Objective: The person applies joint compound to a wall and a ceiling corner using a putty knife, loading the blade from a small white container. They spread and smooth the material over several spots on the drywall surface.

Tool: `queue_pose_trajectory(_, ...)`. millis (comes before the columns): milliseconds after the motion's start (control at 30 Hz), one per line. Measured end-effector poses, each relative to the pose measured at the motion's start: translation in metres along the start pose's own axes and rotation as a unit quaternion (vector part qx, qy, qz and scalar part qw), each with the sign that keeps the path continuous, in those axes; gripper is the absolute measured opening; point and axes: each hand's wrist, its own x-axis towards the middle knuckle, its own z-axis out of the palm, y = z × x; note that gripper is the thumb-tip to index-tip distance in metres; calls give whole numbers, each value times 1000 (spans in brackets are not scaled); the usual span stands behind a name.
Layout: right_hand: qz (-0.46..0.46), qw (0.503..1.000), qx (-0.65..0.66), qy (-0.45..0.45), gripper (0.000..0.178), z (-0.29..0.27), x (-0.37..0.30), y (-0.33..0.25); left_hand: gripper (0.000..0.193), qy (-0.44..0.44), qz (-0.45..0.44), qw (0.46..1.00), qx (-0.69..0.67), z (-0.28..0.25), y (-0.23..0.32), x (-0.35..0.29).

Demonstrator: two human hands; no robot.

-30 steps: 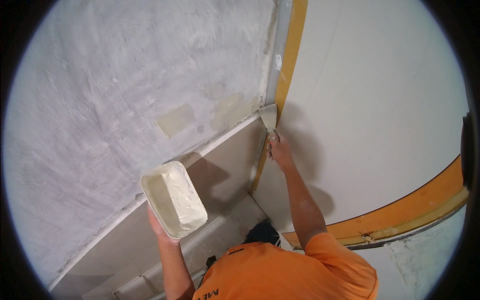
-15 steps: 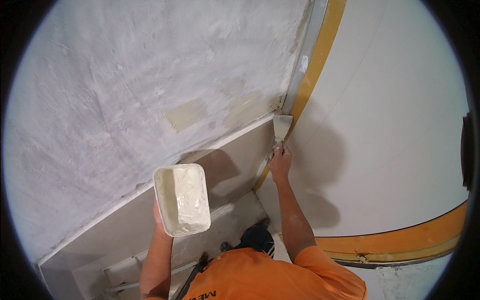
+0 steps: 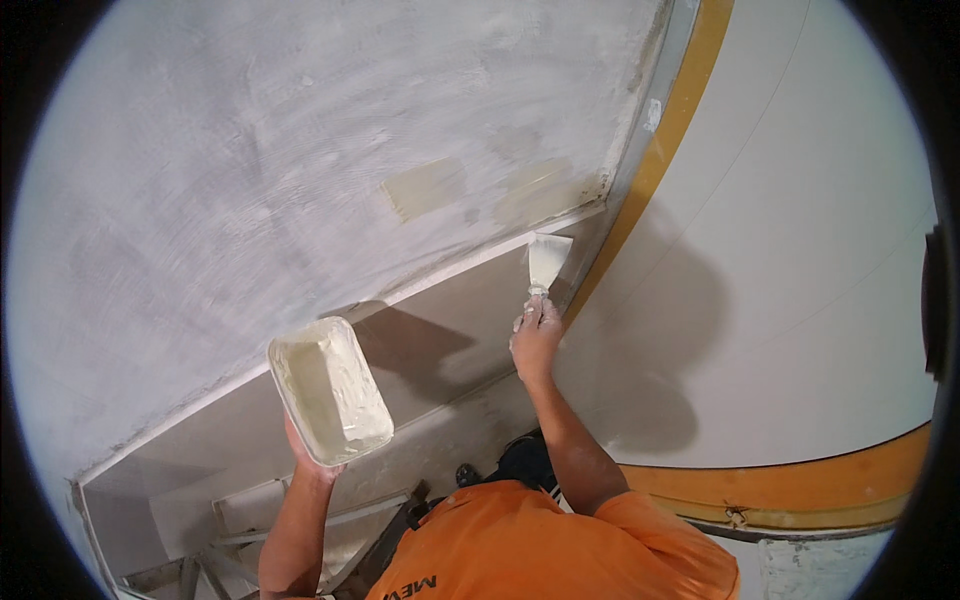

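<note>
Putty knife [image 3: 548, 262] shifted left since earlier frame, away from corner by yellow strip [image 3: 655, 165]. Our right hand [image 3: 536, 340]: closed round its handle; blade points up, near pale ledge [image 3: 450, 262], contact unclear. Tub [image 3: 305, 385]: left of and lower than right hand, well apart, long axis slanting down to right; our left hand [image 3: 305, 452] nearer, gripping it from below. Pale paste [image 3: 345, 380] inside. Writing: dark lettering [image 3: 415, 588] on orange shirt [image 3: 560, 545]; no label readable on tub.
</note>
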Motion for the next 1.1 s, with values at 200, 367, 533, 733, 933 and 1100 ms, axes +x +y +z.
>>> queue_pose_trajectory(200, 38, 998, 2, -59, 22, 28, -34, -1, 59, 3, 21, 999, -26, -3, 3, -6)
queue_pose_trajectory(367, 97, 982, -8, -164, 21, 47, -77, -21, 54, 19, 36, 999, -14, -25, 20, -20)
queue_pose_trajectory(533, 88, 990, 20, -112, 23, 30, -54, -39, 55, 23, 48, 998, -17, -34, 35, -29)
queue_pose_trajectory(733, 69, 990, -28, -123, 25, 45, -53, -26, 55, 5, 46, 999, -8, -24, 42, -31)
queue_pose_trajectory(933, 92, 975, -84, -186, 27, 43, -81, -31, 62, 2, 52, 999, 12, -40, 42, -31)
queue_pose_trajectory(1100, 81, 986, -59, -134, 28, 52, -73, -27, 65, -21, 54, 998, 10, -42, 44, -25)
